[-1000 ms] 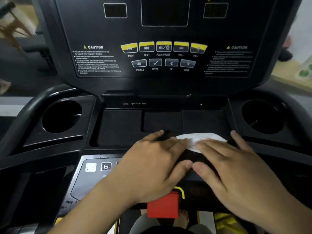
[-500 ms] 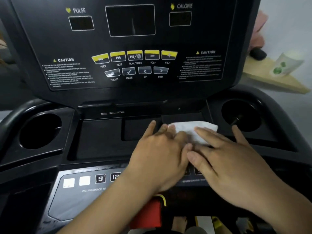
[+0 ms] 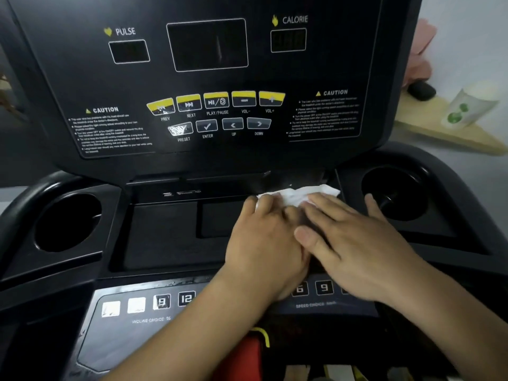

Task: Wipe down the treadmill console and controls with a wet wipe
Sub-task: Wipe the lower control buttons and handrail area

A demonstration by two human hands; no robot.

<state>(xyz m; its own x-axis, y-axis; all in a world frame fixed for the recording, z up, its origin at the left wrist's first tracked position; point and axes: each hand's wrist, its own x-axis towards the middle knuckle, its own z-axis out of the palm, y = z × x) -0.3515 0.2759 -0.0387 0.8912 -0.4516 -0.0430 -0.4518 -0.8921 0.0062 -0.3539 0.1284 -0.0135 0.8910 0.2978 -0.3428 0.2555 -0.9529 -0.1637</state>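
Console: the black plastic treadmill console (image 3: 209, 86) is filling the view, with PULSE and CALORIE windows and two rows of yellow and grey buttons (image 3: 217, 111).
Tray: the shallow black recessed tray (image 3: 165, 232) is lying just below the console, between two round black cup holders (image 3: 68, 221).
Lower panel: the grey strip of numbered incline and speed keys (image 3: 148, 303) is sitting below the tray, partly hidden under both wrists.
Right hand (image 3: 360, 246): it is lying flat, fingers spread wide, its fingertips pressing on the wipe.
Left hand (image 3: 269, 243): it is lying flat beside the right, touching it, its fingertips at the wipe's left edge; neither grip is closing around anything.
Wipe: the crumpled white wet wipe (image 3: 298, 195) is lying at the tray's back right corner, just under the console.
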